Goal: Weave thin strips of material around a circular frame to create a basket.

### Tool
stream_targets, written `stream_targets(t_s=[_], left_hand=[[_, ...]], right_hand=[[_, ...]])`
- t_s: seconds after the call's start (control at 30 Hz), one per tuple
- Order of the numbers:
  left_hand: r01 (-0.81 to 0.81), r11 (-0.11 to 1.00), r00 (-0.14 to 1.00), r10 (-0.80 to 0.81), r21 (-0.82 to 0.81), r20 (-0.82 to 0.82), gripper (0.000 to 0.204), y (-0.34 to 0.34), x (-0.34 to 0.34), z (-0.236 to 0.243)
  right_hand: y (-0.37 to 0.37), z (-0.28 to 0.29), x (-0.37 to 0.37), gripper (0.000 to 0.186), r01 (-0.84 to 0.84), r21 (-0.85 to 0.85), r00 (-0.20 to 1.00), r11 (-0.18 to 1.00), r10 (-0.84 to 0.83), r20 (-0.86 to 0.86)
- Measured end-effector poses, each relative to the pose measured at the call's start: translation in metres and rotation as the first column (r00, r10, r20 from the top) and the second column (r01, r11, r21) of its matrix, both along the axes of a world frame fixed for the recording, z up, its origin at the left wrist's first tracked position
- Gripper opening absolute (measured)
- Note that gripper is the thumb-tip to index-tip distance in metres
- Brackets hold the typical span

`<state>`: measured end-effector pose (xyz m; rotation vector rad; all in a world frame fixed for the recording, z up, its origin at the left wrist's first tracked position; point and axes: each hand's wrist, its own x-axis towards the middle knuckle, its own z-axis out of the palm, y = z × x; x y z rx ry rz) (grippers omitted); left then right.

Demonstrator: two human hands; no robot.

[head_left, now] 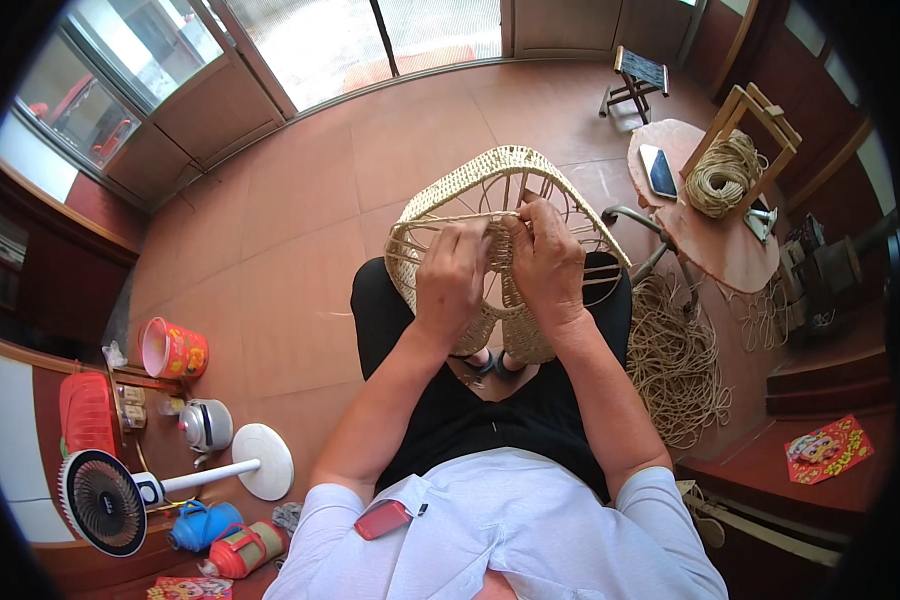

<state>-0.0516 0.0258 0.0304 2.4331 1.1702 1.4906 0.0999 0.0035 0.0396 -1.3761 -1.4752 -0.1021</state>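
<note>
A pale woven cord piece (511,157) with an open wire frame rests over my lap, spokes showing inside its woven rim and denser weaving down its middle. My left hand (450,275) is curled at its left part, just below a horizontal twisted strand; what the fingertips hold is hidden. My right hand (548,262) pinches that strand where it meets the central weaving, right of my left hand. My dark trousers and part of my feet show beneath the piece.
Right: wooden slab table (715,260) with phone (658,170), cord coil (718,185), wooden frame; loose cord heap (675,370) below; folding stool (638,75) behind. Left: standing fan (100,500), kettle (207,425), bucket (177,349), red container (85,410), flasks (250,548). Glass doors (435,30) ahead.
</note>
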Motion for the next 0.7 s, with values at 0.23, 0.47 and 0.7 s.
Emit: stream_targets(t_s=[0.23, 0.47, 0.7], left_hand=[[-0.074, 0.997, 0.985, 0.076, 0.018, -0.157, 0.012, 0.021, 0.012, 0.002], [-0.038, 0.99, 0.986, 0.015, -0.134, -0.168, 0.016, 0.016, 0.025, 0.005], [0.002, 0.969, 0.971, -0.061, -0.249, -0.231, 0.009, 0.003, 0.02, 0.015]], right_hand=[[0.013, 0.002, 0.008, 0.014, 0.039, -0.117, 0.998, 0.992, -0.032, 0.061], [0.02, 0.004, 0.005, 0.025, 0.043, -0.141, 0.998, 0.989, -0.036, 0.054], [0.002, 0.004, 0.013, 0.036, -0.078, -0.097, 0.997, 0.992, 0.077, -0.01]])
